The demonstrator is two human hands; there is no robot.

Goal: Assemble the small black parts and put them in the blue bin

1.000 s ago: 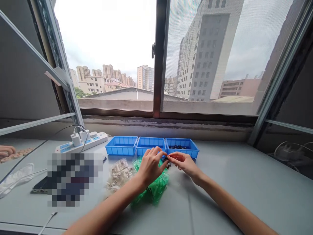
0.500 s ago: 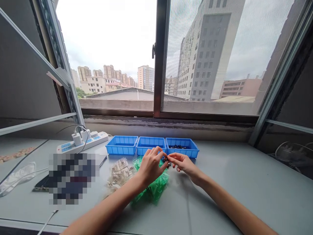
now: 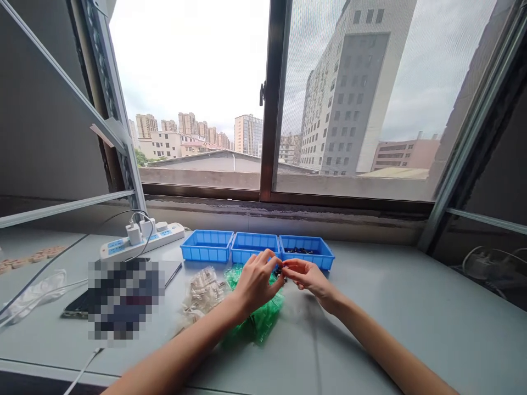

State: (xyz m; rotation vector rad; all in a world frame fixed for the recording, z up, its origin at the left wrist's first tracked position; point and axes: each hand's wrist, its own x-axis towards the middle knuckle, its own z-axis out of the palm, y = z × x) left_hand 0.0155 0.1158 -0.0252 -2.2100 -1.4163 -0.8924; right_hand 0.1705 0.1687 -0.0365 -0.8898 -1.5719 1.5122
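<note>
My left hand is above the green plastic bag, thumb and fingers closed round a small dark part. The fingertips of my right hand pinch together at the same spot, meeting the left fingers. What exactly the part is I cannot make out; it looks dark with shiny bits. Just beyond my hands stands a blue bin with several small black pieces in it. Left of the green bag lies a clear plastic bag of pale small pieces, partly behind my left forearm.
Two more blue bins, the middle one and the left one, stand in the same row below the window. A white power strip with plugs, a cable, and a blurred-out dark object lie on the left of the grey table.
The view has shifted slightly. My hands stay together over the green bag, with the fingers a little closer round the small dark part.
</note>
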